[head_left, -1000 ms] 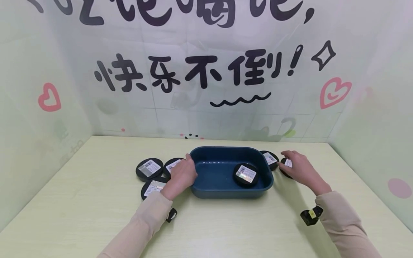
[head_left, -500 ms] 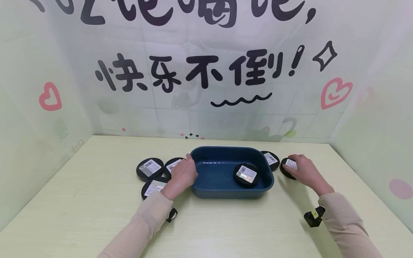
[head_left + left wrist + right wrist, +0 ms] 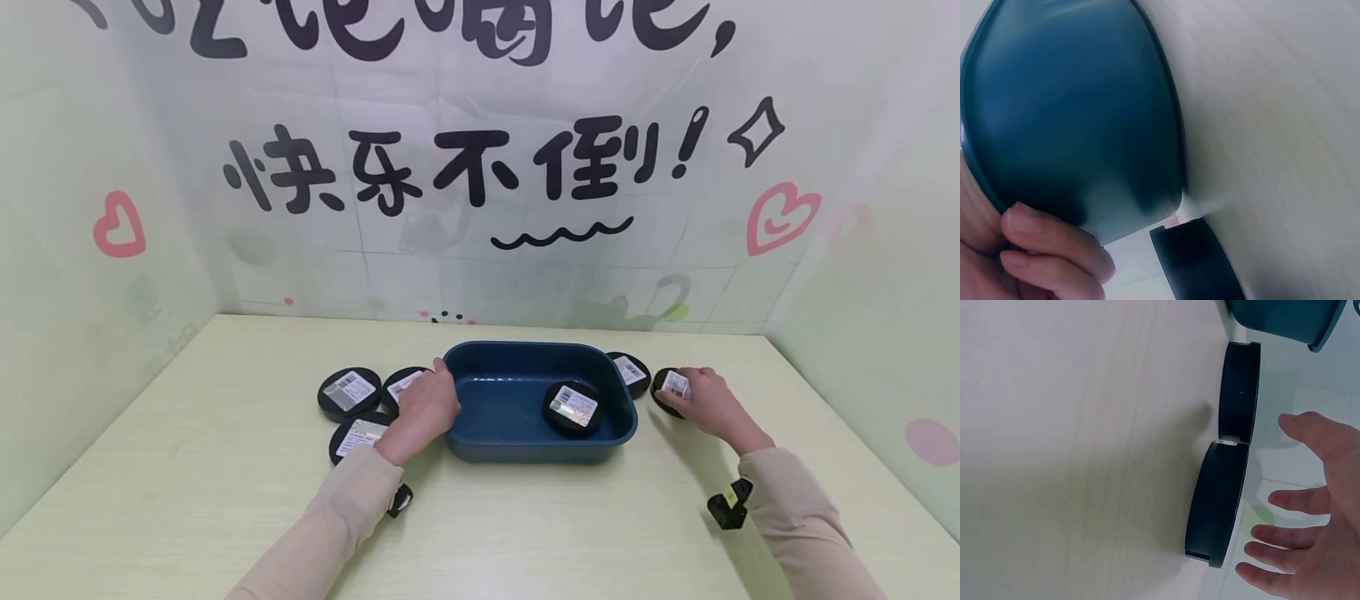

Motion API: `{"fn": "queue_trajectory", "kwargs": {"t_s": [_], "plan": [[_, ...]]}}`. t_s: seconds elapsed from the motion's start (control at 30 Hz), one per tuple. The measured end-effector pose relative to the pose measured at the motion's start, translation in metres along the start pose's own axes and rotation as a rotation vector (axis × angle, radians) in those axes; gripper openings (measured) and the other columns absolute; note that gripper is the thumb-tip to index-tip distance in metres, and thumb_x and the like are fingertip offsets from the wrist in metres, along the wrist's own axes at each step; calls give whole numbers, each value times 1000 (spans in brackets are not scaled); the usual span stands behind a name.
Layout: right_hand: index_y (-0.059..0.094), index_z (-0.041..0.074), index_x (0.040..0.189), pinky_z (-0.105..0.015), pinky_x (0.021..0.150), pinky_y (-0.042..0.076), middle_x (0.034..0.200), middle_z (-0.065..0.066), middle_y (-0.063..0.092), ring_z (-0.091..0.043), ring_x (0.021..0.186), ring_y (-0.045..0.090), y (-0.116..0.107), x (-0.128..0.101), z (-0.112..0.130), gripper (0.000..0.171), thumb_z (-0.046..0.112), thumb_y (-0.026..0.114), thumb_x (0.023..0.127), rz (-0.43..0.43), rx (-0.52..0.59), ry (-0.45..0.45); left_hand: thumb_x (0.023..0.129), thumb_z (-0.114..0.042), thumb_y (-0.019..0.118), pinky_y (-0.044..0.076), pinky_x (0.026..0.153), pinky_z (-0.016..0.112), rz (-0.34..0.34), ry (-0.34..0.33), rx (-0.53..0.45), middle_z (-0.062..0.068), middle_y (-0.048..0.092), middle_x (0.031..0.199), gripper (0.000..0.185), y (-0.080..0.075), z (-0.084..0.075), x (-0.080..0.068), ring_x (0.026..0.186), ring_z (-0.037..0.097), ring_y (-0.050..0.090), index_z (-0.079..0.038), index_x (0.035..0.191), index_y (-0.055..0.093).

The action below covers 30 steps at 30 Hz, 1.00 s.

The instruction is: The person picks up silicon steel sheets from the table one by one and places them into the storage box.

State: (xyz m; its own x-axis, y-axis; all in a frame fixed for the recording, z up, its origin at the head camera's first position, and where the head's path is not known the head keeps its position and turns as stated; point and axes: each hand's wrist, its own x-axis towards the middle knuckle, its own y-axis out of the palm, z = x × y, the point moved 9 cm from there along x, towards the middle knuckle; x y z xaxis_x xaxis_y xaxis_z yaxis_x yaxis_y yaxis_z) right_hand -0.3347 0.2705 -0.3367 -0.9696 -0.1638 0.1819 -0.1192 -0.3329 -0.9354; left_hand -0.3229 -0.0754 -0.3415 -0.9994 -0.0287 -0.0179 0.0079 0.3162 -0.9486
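A dark blue tub (image 3: 525, 442) stands mid-table with one black round disc (image 3: 572, 406) lying inside it. My left hand (image 3: 425, 406) holds the tub's left end; in the left wrist view its curled fingers (image 3: 1054, 253) lie against the tub wall (image 3: 1072, 112). My right hand (image 3: 703, 402) reaches over a labelled black disc (image 3: 670, 385) right of the tub. In the right wrist view the spread, straight fingers (image 3: 1291, 540) hover beside that disc (image 3: 1216, 503) without closing round it. A second disc (image 3: 628, 371) lies between it and the tub.
Three more black discs (image 3: 347, 392) (image 3: 402, 383) (image 3: 358, 435) lie left of the tub, partly under my left hand. Printed panels wall the table at the back (image 3: 480, 183) and both sides. Bare tabletop (image 3: 525, 533) stretches in front of the tub.
My right hand has drawn back slightly to the right, so the disc's white label now shows. The left hand and the tub have stayed put.
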Motion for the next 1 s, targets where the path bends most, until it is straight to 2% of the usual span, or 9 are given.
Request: {"fn": "queue_trajectory", "kwargs": {"t_s": [0.2,0.33,0.6,1.0], "plan": [[43,-21,109,-49,69,40,94,-37,47,-44,83,47,10,2,-5,62,30,63,79,91,-35,30,83,-15,56,47,58,40,5,-9,0,24,58,100,62,1,1,1,75,27,57,9,133,30],[40,-23,109,-51,73,39,95,-39,46,-47,87,46,16,2,-8,68,32,65,77,136,-50,38,83,-15,57,47,59,41,6,-7,-1,24,58,100,62,1,1,1,77,28,57,9,133,30],[38,-22,110,-52,75,38,97,-39,43,-48,89,44,21,3,-13,70,34,64,78,174,-59,77,83,-15,56,47,59,41,6,-10,2,24,58,101,62,2,1,2,78,28,58,9,133,29],[42,-21,102,-47,68,38,88,-34,45,-43,80,44,24,10,-19,59,31,59,81,165,-93,106,82,-15,57,47,59,41,-2,-7,2,24,58,100,61,1,1,0,79,29,58,9,133,30]]}}
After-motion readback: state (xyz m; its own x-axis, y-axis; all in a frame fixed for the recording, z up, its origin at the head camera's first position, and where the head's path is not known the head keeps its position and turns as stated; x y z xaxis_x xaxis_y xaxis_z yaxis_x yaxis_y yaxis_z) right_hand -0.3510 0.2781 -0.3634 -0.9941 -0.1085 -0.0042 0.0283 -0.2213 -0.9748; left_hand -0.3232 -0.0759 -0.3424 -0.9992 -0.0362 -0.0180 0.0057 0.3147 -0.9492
